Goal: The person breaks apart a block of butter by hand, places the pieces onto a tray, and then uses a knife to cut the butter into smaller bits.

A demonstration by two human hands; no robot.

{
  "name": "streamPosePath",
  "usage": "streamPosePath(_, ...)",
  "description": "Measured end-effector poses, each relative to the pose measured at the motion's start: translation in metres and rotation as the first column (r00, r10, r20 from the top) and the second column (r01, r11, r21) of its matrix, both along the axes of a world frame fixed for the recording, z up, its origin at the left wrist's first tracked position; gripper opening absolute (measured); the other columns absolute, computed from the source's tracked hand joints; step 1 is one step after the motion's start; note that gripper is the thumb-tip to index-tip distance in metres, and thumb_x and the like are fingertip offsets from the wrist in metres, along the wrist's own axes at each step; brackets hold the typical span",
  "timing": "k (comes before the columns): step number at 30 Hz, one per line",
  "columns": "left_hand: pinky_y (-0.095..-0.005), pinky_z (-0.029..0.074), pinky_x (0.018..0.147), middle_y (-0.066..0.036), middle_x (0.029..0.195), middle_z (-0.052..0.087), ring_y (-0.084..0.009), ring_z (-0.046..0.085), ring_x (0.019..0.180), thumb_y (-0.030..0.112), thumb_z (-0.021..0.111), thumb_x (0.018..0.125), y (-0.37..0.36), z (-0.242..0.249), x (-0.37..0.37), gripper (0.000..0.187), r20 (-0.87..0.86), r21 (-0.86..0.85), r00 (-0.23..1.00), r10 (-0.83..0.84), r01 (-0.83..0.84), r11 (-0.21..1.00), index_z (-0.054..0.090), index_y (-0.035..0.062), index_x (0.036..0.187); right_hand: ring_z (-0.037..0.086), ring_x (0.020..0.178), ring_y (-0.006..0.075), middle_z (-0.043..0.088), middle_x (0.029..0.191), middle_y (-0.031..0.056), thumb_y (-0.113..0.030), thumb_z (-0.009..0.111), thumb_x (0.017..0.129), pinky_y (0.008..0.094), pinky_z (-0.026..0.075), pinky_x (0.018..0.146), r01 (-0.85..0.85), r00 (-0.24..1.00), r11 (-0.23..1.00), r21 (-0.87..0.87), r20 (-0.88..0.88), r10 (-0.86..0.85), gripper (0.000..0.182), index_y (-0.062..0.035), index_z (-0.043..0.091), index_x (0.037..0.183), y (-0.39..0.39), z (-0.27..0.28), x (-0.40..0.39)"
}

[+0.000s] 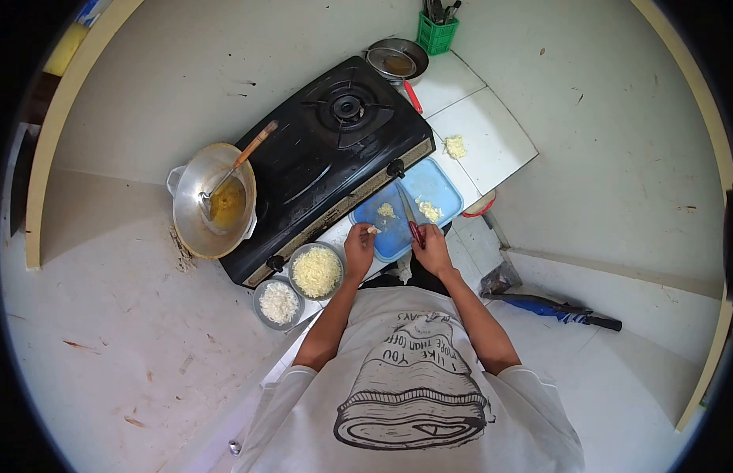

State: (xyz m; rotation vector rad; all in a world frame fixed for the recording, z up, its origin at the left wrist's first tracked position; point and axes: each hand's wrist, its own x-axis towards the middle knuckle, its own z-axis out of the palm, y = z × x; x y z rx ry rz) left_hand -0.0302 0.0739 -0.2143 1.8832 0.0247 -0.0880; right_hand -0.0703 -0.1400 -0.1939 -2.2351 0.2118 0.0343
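Currently: left hand (358, 251) pinching small pale piece (373, 230), centre of frame | right hand (435, 251) grasping knife (408, 211) by its handle | blade over blue board (394, 233), long axis slanting up-left (minced pile (386, 210) left of blade, nearer left hand)

Smooth metal knife blade (405, 202); plastic cutting board (391, 236); glossy stove (307, 169); dull metal wok (194, 183)

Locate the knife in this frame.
In the head view, just right of centre, the knife is in the right hand, over the blue board, between a small pale heap and some larger pale pieces.
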Motion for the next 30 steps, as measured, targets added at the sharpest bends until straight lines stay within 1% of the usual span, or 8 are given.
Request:
streamPosePath(5, -0.0437, 0.052, 0.086, -0.020, 0.106, 0.062, -0.0396, 0.063, 0.096, 0.000, 0.063, 0.089, 0.013, -0.009, -0.001, 0.017, 0.218, 0.330, 0.939, -0.267, 0.186, 0.925, 0.062, -0.0013, 0.106, 0.065, 0.086, 0.0366, 0.064, 0.094, 0.0225, -0.006, 0.070, 0.084, 0.0433, 0.053, 0.078, 0.007, 0.999, 0.999, 0.036, -0.035, -0.006, 0.026, 0.0051, 0.059, 0.105, 0.000, 0.001, -0.001)
streamPosePath(11, -0.0465, 0.050, 0.090, -0.019, 0.106, 0.062, -0.0399, 0.060, 0.100, 0.000, 0.066, 0.086, 0.007, -0.007, 0.009, 0.020, 0.230, 0.419, 0.875, -0.425, 0.305, 0.855, 0.065, -0.0006, 0.106, 0.067, 0.082, 0.0364, 0.066, 0.089, 0.0221, -0.006, 0.070, 0.084, 0.0433, 0.053, 0.075, -0.007, 1.000, 1.000, 0.003, 0.003, 0.007, 0.028, 0.0058, 0.059, 0.106, 0.000, 0.001, -0.002)
streamPosePath(15, -0.0464, 0.050, 0.090, -0.020, 0.103, 0.064, -0.0400, 0.059, 0.101, 0.001, 0.068, 0.084, 0.001, -0.006, 0.015, 0.021, 0.176, 0.401, 0.907, -0.382, 0.288, 0.870, 0.066, -0.0003, 0.105, 0.066, 0.090, 0.0440, 0.065, 0.095, 0.0266, -0.011, 0.069, 0.084, 0.0486, 0.053, 0.081, 0.001, 0.994, 0.998, 0.061, -0.109, 0.006, 0.030, 0.0053, 0.055, 0.106, 0.000, 0.002, -0.002)
streamPosePath(18, -0.0464, 0.050, 0.089, -0.020, 0.101, 0.064, -0.0405, 0.060, 0.099, 0.001, 0.068, 0.085, 0.001, 0.003, 0.015, 0.020, 0.168, 0.357, 0.925, -0.340, 0.265, 0.896, 0.066, -0.0006, 0.105, 0.066, 0.076, 0.0382, 0.065, 0.082, 0.0221, -0.009, 0.067, 0.084, 0.0451, 0.053, 0.073, 0.065, 0.997, 0.996, 0.060, -0.053, -0.062, 0.026, 0.0060, 0.056, 0.102, 0.001, 0.000, -0.004)
streamPosePath(20, -0.0466, 0.050, 0.088, -0.020, 0.101, 0.063, -0.0408, 0.060, 0.098, 0.001, 0.067, 0.086, 0.005, -0.003, 0.014, 0.019, 0.266, 0.383, 0.884, -0.384, 0.269, 0.884, 0.066, -0.0012, 0.105, 0.066, 0.077, 0.0381, 0.064, 0.082, 0.0223, -0.010, 0.067, 0.085, 0.0454, 0.052, 0.072, 0.073, 0.995, 0.994, 0.078, -0.078, -0.067, 0.026, 0.0051, 0.053, 0.102, 0.000, 0.000, -0.006)
streamPosePath(24, -0.0452, 0.052, 0.084, -0.019, 0.103, 0.063, -0.0392, 0.063, 0.096, 0.000, 0.067, 0.088, 0.004, 0.000, 0.014, 0.020, 0.231, 0.380, 0.909, -0.346, 0.243, 0.892, 0.066, -0.0001, 0.108, 0.066, 0.076, 0.0374, 0.064, 0.082, 0.0226, -0.010, 0.065, 0.087, 0.0455, 0.051, 0.070, 0.086, 0.994, 0.992, 0.090, -0.071, -0.080, 0.026, 0.0037, 0.049, 0.102, 0.000, -0.001, -0.013)
streamPosePath(27, -0.0461, 0.052, 0.085, -0.020, 0.105, 0.061, -0.0398, 0.063, 0.096, 0.000, 0.065, 0.089, 0.008, 0.004, 0.011, 0.019, 0.199, 0.391, 0.927, -0.318, 0.222, 0.893, 0.066, -0.0008, 0.108, 0.065, 0.085, 0.0431, 0.063, 0.090, 0.0271, -0.014, 0.064, 0.089, 0.0476, 0.051, 0.077, 0.058, 0.985, 0.983, 0.175, -0.172, -0.027, 0.031, 0.0042, 0.046, 0.107, -0.004, 0.008, -0.020)
streamPosePath(30, -0.0464, 0.052, 0.085, -0.021, 0.105, 0.061, -0.0403, 0.064, 0.096, 0.000, 0.065, 0.090, 0.014, 0.003, 0.013, 0.019, 0.162, 0.439, 0.926, -0.341, 0.242, 0.865, 0.066, -0.0012, 0.108, 0.065, 0.086, 0.0431, 0.063, 0.090, 0.0266, -0.013, 0.063, 0.090, 0.0474, 0.050, 0.078, 0.025, 0.991, 0.976, 0.218, -0.131, 0.004, 0.029, 0.0039, 0.047, 0.107, 0.000, 0.012, -0.024)
